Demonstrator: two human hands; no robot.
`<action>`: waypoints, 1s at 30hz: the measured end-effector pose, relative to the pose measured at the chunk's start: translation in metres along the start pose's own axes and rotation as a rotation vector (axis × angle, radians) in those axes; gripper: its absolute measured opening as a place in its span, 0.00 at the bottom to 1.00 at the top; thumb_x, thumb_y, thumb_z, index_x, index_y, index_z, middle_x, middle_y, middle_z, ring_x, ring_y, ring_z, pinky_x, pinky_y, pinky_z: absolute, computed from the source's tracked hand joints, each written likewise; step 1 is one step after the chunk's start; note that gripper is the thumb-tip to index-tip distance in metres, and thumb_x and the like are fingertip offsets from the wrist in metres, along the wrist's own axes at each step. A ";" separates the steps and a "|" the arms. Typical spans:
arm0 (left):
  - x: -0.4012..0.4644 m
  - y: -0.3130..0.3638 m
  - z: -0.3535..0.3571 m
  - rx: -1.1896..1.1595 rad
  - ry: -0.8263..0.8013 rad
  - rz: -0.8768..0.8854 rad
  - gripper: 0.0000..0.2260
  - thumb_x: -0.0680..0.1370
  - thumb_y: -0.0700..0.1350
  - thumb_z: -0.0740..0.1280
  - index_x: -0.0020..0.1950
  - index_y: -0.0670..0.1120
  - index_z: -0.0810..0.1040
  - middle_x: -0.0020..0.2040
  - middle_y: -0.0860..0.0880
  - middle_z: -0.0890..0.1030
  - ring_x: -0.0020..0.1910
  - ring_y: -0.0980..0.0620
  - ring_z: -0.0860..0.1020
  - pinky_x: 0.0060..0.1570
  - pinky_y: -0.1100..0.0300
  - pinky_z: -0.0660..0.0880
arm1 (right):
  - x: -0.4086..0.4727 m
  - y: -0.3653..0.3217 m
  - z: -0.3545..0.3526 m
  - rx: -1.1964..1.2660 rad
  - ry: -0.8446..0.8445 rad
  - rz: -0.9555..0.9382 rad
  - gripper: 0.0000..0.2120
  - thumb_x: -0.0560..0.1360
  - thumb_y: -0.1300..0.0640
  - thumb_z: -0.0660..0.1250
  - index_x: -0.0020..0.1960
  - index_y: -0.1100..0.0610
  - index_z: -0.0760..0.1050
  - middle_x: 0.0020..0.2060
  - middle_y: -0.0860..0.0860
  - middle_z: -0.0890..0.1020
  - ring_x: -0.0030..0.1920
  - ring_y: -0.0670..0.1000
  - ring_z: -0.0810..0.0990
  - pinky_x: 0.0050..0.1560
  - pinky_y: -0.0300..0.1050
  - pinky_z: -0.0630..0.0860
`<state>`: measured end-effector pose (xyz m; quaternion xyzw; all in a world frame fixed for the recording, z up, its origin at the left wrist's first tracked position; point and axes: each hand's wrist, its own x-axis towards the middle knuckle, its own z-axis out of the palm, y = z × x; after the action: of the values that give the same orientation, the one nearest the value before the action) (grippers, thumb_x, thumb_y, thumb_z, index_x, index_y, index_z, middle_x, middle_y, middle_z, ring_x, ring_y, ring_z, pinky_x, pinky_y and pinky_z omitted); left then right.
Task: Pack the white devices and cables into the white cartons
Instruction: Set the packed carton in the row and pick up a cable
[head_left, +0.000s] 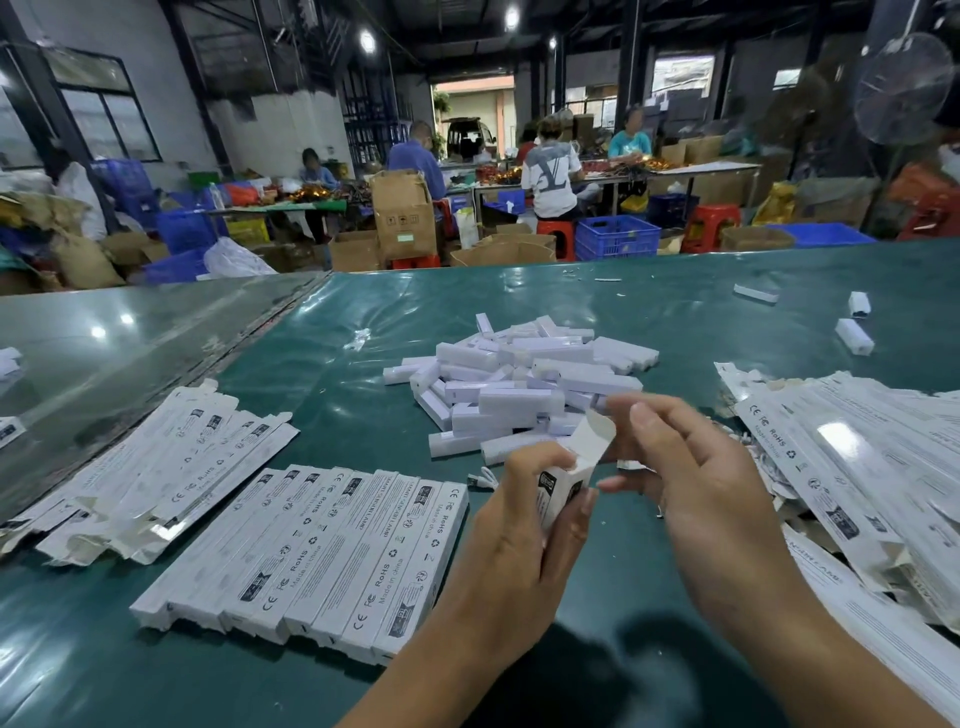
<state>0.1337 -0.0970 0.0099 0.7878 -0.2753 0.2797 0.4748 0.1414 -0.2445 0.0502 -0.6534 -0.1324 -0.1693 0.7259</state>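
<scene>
While left hand (511, 525) grips upright white carton (563, 486) above green table (363, 395), right hand (696, 478) pinches its raised end flap (597, 434) between thumb and fingers; heap of white devices (519, 384) lies just beyond hands; white cable (480, 479) beside carton; row of filled cartons (322, 551) left of hands; flat cartons (150, 467) farther left; another flat stack (852, 478) at right.

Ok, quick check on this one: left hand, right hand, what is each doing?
Left hand: closed round the end of a white carton, holding it.
Right hand: fingers curled at the carton's open flap; whether it grips anything cannot be told.
</scene>
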 end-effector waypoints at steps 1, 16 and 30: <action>0.000 0.001 0.000 0.009 -0.011 -0.004 0.09 0.84 0.54 0.60 0.63 0.57 0.63 0.43 0.68 0.73 0.34 0.65 0.72 0.36 0.76 0.62 | 0.000 0.001 -0.001 -0.047 -0.036 -0.001 0.11 0.82 0.53 0.65 0.50 0.52 0.85 0.44 0.50 0.87 0.45 0.51 0.85 0.43 0.36 0.79; -0.001 0.005 0.001 -0.010 -0.049 -0.084 0.24 0.81 0.48 0.64 0.69 0.65 0.54 0.50 0.68 0.76 0.38 0.63 0.78 0.36 0.73 0.70 | -0.015 -0.003 0.000 -0.420 -0.002 -0.353 0.05 0.76 0.52 0.72 0.45 0.42 0.84 0.40 0.37 0.85 0.32 0.44 0.82 0.35 0.31 0.74; -0.004 0.002 0.001 0.009 -0.068 -0.027 0.30 0.81 0.44 0.64 0.73 0.67 0.51 0.50 0.59 0.76 0.39 0.54 0.80 0.38 0.60 0.79 | -0.013 -0.003 0.000 -0.637 0.005 -0.509 0.05 0.75 0.56 0.71 0.49 0.51 0.86 0.42 0.40 0.84 0.41 0.37 0.79 0.38 0.24 0.68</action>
<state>0.1302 -0.0978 0.0081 0.8027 -0.2794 0.2474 0.4652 0.1281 -0.2436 0.0477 -0.7915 -0.2290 -0.3776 0.4225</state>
